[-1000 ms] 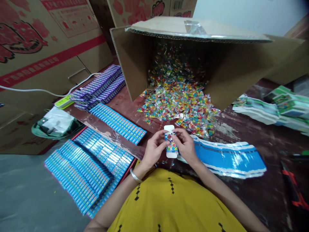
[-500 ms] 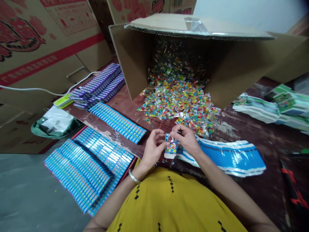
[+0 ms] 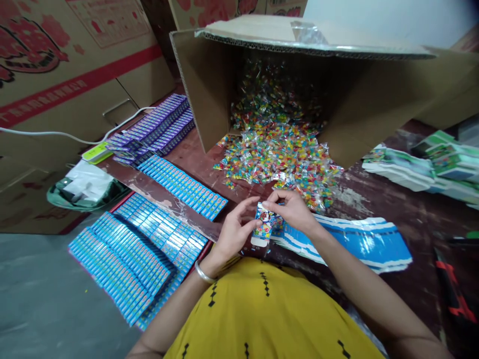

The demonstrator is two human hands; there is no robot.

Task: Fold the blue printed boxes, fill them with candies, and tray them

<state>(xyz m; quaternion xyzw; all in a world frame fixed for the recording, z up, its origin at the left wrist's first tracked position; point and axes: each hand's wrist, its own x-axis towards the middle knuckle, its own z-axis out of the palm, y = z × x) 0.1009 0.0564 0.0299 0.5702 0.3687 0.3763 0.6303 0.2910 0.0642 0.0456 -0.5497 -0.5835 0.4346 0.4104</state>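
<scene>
Left of the open carton [image 3: 204, 89], on the person's side, sits one green container [image 3: 56, 198] with white paper; then one large pile of blue boxes [image 3: 112, 269], too many to count. Two rows of purple boxes [image 3: 149, 132] lie just left of the carton, and one blue row [image 3: 183, 187] at its front left. Countless candy packets [image 3: 273, 152] spill from its mouth. One small box [image 3: 264, 224] is held in front of it; one spread of blue sheets [image 3: 355, 242] lies at its front right. Green-and-white cards [image 3: 400, 169], count unclear, lie right of it, one red-and-black tool [image 3: 454, 294] nearer the person.

The left hand [image 3: 234, 232] is half open, its thumb pressing the small box's face. The right hand [image 3: 295, 209] pinches the box's upper end, thumb and forefinger nearly together.
</scene>
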